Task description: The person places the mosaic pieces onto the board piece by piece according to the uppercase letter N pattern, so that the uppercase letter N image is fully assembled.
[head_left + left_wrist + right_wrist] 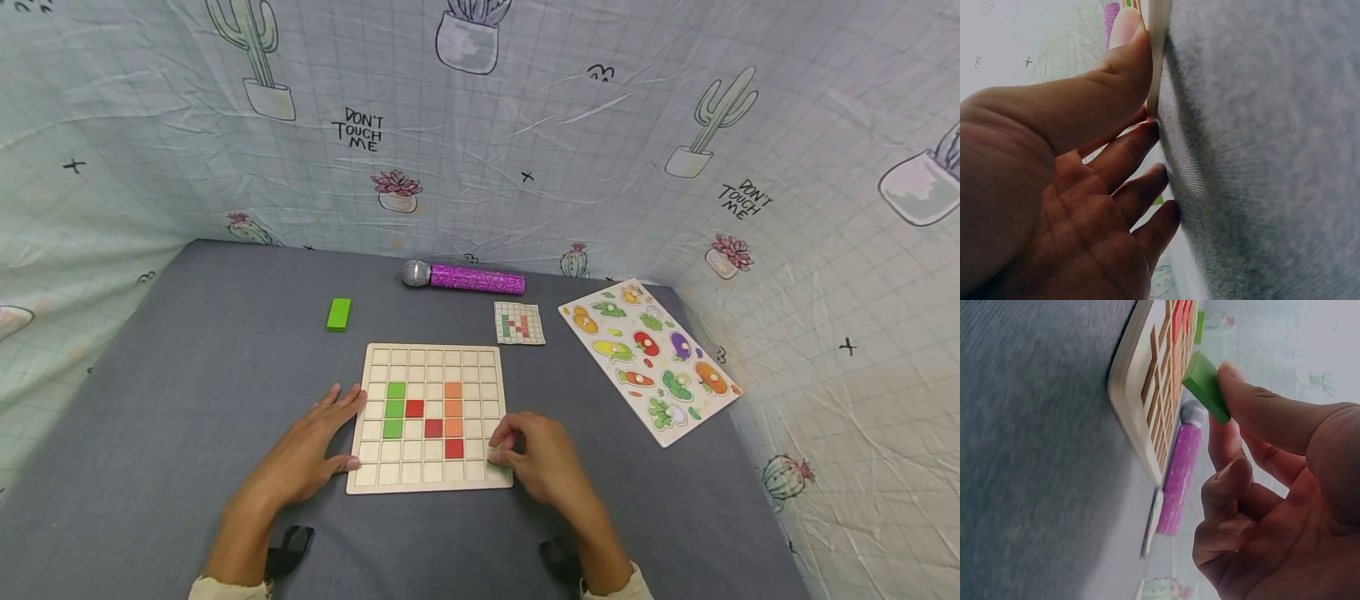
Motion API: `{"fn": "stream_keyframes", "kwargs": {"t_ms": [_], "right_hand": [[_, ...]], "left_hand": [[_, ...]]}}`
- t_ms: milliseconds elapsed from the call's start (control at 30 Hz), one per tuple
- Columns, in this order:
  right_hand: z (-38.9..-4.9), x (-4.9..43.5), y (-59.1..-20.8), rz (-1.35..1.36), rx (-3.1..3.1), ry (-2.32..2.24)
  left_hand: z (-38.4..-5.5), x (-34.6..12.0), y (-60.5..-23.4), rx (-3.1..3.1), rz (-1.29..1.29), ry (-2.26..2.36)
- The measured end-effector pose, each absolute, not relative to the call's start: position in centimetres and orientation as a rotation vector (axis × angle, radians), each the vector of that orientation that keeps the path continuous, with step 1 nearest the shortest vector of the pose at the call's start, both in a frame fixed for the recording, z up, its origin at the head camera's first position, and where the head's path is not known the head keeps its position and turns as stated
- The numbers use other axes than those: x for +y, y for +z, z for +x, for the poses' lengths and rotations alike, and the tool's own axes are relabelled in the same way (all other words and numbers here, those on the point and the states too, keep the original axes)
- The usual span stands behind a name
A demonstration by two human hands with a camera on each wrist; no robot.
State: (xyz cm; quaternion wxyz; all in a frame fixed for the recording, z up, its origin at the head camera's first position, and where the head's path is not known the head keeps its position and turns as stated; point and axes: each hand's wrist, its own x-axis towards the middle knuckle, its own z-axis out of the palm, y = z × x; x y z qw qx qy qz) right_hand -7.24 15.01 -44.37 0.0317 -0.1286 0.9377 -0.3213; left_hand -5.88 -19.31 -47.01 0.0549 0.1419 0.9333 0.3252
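Observation:
A wooden grid board (390, 473) lies on the dark grey table with coloured square tiles in some of its cells. Three green tiles (394, 409) make a column on the left, three orange tiles (453, 408) another on the right, and three red tiles (415, 408) step down diagonally. My left hand (296, 454) touches the board's left edge, thumb and fingers extended, as the left wrist view also shows. Over the board's lower right corner, my right hand (546, 457) pinches a green square tile (1205, 387) between thumb and index finger, tilted above the grid.
Behind the board lie a green block (339, 315), a glittery purple microphone (477, 279) and a small pattern card (519, 323). At the right is a vegetable puzzle board (651, 360). A cactus-print cloth (480, 150) hangs along the table's back and sides.

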Motion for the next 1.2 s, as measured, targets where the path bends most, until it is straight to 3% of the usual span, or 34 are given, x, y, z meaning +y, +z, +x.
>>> {"fn": "stream_keyframes", "kwargs": {"t_ms": [1200], "right_hand": [[-9.0,5.0,-45.4,-0.481,2.791,-0.985]], "left_hand": [[-5.9,-19.3,-47.0,2.83,0.456,1.005]]}}
